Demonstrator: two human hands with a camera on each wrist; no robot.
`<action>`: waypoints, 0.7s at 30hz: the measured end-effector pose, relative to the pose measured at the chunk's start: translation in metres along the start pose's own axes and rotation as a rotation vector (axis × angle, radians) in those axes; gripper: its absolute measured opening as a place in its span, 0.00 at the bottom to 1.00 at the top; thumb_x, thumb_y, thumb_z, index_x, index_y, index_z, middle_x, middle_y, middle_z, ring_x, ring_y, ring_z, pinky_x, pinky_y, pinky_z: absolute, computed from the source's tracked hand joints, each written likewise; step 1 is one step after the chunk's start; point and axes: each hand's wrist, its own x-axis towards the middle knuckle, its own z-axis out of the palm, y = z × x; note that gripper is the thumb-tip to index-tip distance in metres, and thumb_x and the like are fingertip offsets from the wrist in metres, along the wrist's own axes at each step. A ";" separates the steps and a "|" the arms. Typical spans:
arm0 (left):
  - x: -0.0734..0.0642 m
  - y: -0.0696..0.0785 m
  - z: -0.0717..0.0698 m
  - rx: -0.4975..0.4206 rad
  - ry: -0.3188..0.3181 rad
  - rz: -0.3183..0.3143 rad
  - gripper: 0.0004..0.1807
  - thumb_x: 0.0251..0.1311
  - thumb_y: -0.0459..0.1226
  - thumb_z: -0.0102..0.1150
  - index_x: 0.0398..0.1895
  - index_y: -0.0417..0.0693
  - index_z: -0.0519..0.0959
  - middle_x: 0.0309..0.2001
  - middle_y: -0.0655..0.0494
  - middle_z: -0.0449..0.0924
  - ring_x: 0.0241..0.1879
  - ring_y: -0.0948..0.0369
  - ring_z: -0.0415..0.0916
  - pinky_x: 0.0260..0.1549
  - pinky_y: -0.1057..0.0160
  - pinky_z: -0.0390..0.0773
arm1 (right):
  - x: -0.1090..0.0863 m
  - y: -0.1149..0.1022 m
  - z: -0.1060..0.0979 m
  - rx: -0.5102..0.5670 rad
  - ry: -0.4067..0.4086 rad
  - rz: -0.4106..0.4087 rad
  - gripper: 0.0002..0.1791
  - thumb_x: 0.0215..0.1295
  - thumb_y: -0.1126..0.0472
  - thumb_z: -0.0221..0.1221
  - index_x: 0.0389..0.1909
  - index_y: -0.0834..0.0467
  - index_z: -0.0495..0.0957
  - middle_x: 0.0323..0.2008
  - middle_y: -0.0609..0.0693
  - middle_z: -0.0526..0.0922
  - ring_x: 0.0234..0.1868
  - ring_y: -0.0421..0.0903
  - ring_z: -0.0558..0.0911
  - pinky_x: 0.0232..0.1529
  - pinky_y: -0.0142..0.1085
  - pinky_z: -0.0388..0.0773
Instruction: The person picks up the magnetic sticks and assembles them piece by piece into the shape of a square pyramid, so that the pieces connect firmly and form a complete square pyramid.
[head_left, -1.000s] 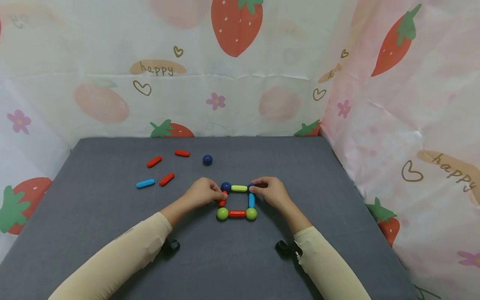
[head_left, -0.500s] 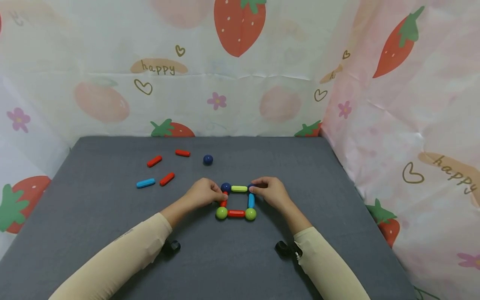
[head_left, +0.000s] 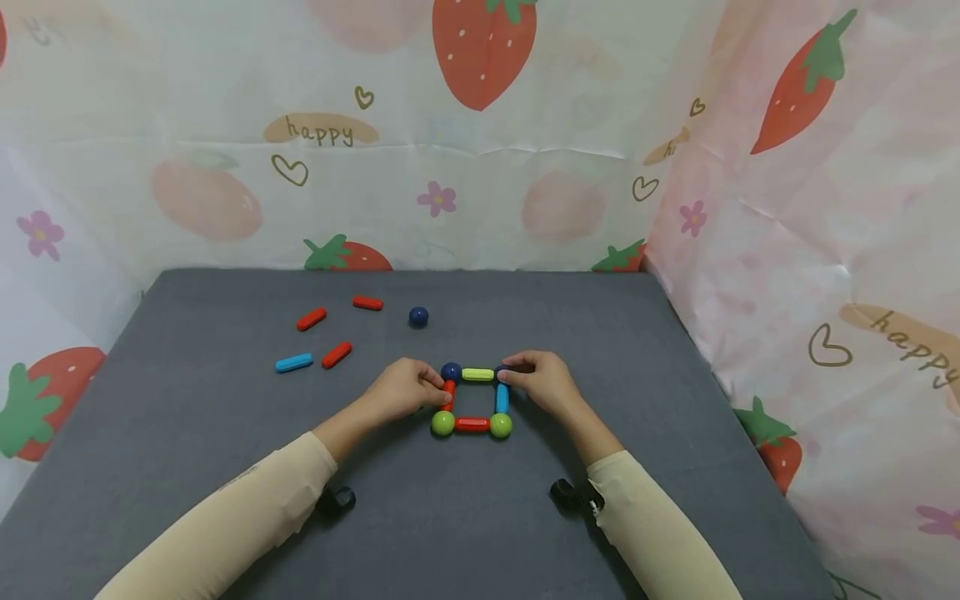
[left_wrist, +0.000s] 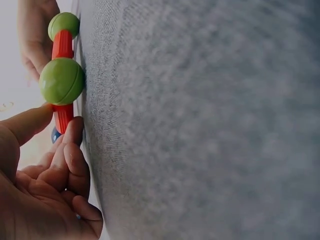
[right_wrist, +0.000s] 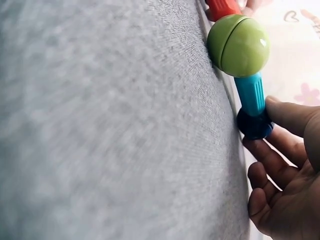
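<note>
A square of magnetic rods and balls lies on the grey cloth. Its far side is a yellow-green rod (head_left: 477, 375) between two dark blue balls; its near side is a red rod (head_left: 472, 425) between a left green ball (head_left: 443, 423) and a right green ball (head_left: 500, 425). My left hand (head_left: 405, 390) pinches the left red rod (left_wrist: 63, 118) between thumb and fingers, near the left blue ball (head_left: 452, 372). With thumb and fingertips my right hand (head_left: 546, 385) grips the right blue ball (right_wrist: 255, 124), where the light blue rod (right_wrist: 250, 93) joins it. Fingers partly cover that ball in the head view.
Loose on the cloth at the back left lie several rods, among them a light blue rod (head_left: 294, 362) and a red rod (head_left: 337, 354). A loose dark blue ball (head_left: 418, 317) sits behind the square. Strawberry-print sheets (head_left: 480, 192) hang around the table (head_left: 187, 467).
My left fingers have slid slightly nearer along the red rod. The square's near side has shifted a little to the left. My right hand keeps its grip at the same corner.
</note>
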 end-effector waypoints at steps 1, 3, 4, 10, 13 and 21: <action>-0.001 -0.001 -0.001 0.001 0.006 -0.004 0.15 0.59 0.47 0.74 0.44 0.49 0.86 0.38 0.57 0.86 0.37 0.57 0.78 0.35 0.60 0.77 | 0.001 -0.001 0.001 -0.002 -0.004 -0.005 0.16 0.64 0.48 0.71 0.50 0.47 0.88 0.48 0.46 0.87 0.49 0.46 0.82 0.50 0.44 0.80; -0.004 -0.003 -0.003 0.003 0.017 -0.009 0.15 0.59 0.46 0.73 0.44 0.48 0.85 0.39 0.57 0.86 0.37 0.57 0.78 0.35 0.60 0.77 | 0.004 -0.003 0.003 -0.007 -0.015 -0.013 0.16 0.64 0.48 0.71 0.50 0.47 0.88 0.48 0.46 0.87 0.49 0.46 0.82 0.51 0.44 0.79; -0.005 -0.004 -0.005 0.004 0.023 -0.014 0.15 0.59 0.47 0.74 0.44 0.48 0.85 0.39 0.57 0.86 0.37 0.57 0.78 0.35 0.60 0.77 | 0.005 -0.004 0.005 -0.009 -0.021 -0.017 0.16 0.64 0.47 0.71 0.50 0.47 0.88 0.48 0.45 0.87 0.49 0.46 0.82 0.51 0.45 0.79; -0.012 -0.011 -0.013 0.006 0.044 -0.027 0.16 0.59 0.47 0.74 0.44 0.49 0.85 0.38 0.57 0.86 0.36 0.57 0.78 0.34 0.61 0.77 | 0.011 -0.013 0.014 -0.021 -0.048 -0.035 0.16 0.64 0.47 0.70 0.51 0.47 0.88 0.48 0.45 0.87 0.50 0.46 0.82 0.53 0.45 0.79; -0.016 -0.014 -0.018 0.002 0.047 -0.038 0.16 0.59 0.47 0.74 0.44 0.48 0.84 0.38 0.56 0.85 0.36 0.57 0.77 0.33 0.61 0.77 | 0.014 -0.019 0.019 -0.032 -0.059 -0.043 0.16 0.65 0.47 0.70 0.51 0.47 0.88 0.48 0.45 0.87 0.50 0.46 0.82 0.53 0.46 0.79; -0.023 -0.025 -0.030 0.018 0.074 -0.057 0.16 0.60 0.47 0.73 0.45 0.48 0.84 0.39 0.56 0.85 0.36 0.57 0.77 0.34 0.60 0.77 | 0.021 -0.037 0.031 -0.054 -0.095 -0.051 0.17 0.66 0.48 0.69 0.53 0.48 0.87 0.50 0.46 0.87 0.51 0.46 0.82 0.54 0.45 0.79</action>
